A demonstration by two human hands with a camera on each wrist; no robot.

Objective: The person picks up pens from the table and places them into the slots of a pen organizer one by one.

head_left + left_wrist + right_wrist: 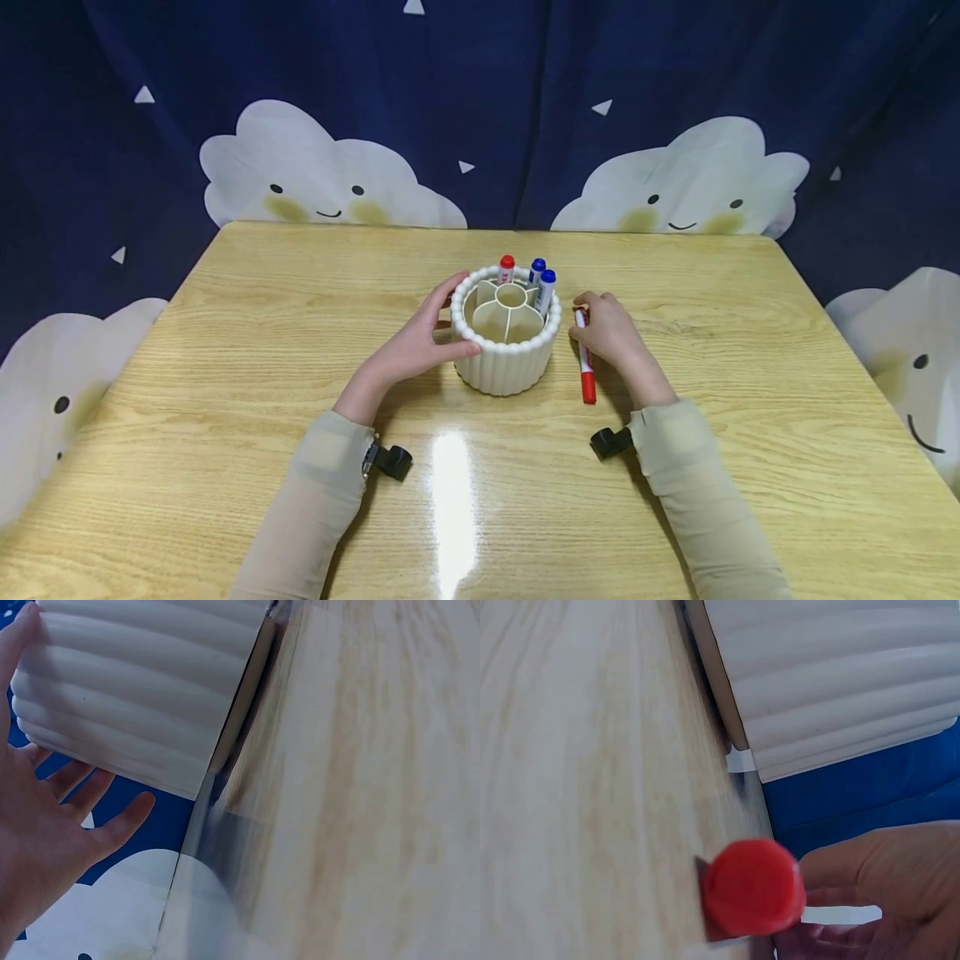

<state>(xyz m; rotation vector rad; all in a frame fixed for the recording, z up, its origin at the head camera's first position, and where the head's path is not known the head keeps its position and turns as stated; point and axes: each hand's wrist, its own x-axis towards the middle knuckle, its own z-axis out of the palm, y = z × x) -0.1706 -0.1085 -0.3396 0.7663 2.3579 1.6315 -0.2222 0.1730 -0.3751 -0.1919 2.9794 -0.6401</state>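
A white fluted pen holder (pixel 501 369) with a beaded rim and several compartments stands upright on the table. My left hand (pixel 412 342) holds it from the left, thumb at the front rim and fingers around the left and back; the wrist view shows some lower fingers spread beside its wall (pixel 135 690). To the right of the holder, my right hand (pixel 609 329) pinches a red marker (pixel 588 387) near its far end. Its red cap (pixel 754 889) points toward me, close over the tabletop. A red-capped marker (pixel 507 271) and two blue-capped markers (pixel 545 293) stand in the holder.
The wooden table (pixel 262 333) extends around both hands, with a bright light reflection (pixel 453 508) near the front. Behind its back edge hangs a dark blue curtain (pixel 510 108) with smiling white clouds (pixel 322 175). Both wrists carry small black camera mounts (pixel 390 461).
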